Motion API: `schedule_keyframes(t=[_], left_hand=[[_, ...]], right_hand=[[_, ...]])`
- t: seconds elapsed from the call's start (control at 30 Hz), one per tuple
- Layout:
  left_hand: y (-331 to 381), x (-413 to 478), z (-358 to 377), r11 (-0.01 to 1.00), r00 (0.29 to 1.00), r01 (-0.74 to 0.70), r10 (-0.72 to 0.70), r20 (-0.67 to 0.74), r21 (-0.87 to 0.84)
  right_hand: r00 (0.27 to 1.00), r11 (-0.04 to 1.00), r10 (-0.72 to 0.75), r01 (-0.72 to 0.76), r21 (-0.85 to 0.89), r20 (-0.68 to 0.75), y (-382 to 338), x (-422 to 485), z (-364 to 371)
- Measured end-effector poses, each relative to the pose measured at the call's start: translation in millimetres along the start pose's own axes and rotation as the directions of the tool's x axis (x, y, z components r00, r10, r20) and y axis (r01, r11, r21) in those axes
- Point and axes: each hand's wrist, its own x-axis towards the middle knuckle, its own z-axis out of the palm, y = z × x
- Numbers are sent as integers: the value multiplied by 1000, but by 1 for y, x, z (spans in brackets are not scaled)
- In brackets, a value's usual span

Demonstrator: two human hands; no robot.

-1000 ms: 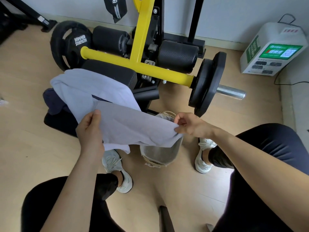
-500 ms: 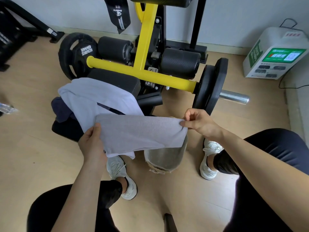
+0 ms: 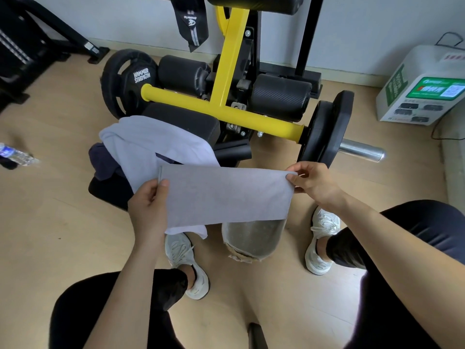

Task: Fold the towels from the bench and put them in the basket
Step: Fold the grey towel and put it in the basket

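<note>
Pretty bright and even overall, soft light with no hard shadows, just faint ones on the floor (image 3: 50,222) around the shoes (image 3: 185,258). The steel bar end (image 3: 362,151) catches a white highlight, and a patch of floor at lower right is nearly blown out. The centre is sharp: you can make out the weave on the towel (image 3: 221,195) and read the lettering on the weight plate (image 3: 142,76). Classic wide-angle bend toward the edges, and the water bottle (image 3: 17,154) at far left is smeared and soft. The wall (image 3: 364,34) reads slightly bluish.
</note>
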Motion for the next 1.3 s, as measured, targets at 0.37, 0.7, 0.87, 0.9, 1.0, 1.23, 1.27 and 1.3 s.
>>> schedule_keyframes(t=[0.37, 0.7, 0.87, 0.9, 1.0, 1.23, 1.27, 1.3], left_hand=[[11, -32, 43, 980, 949, -187, 161, 270, 72], [5, -57, 87, 970, 903, -229, 182, 388, 78], [9, -63, 95, 971, 897, -231, 190, 400, 56], [9, -64, 95, 977, 894, -212, 182, 410, 30], [10, -66, 95, 989, 899, -148, 125, 420, 22], [4, -57, 90, 982, 922, -184, 161, 353, 32], [4, -56, 90, 983, 918, -179, 155, 365, 32], [4, -54, 88, 985, 915, -170, 147, 376, 29]], right_hand=[[993, 993, -16, 2, 122, 120, -40, -31, 20], [980, 914, 43, -117, 388, 194, -47, -45, 55], [984, 904, 25, -98, 416, 176, -46, -48, 60], [984, 898, 22, -98, 429, 179, -46, -49, 61], [975, 875, 18, -123, 468, 223, -47, -51, 63], [979, 923, -91, 14, 385, 181, -48, -52, 58], [986, 939, -103, 54, 339, 128, -45, -49, 56], [992, 953, -105, 78, 291, 75, -41, -46, 53]])
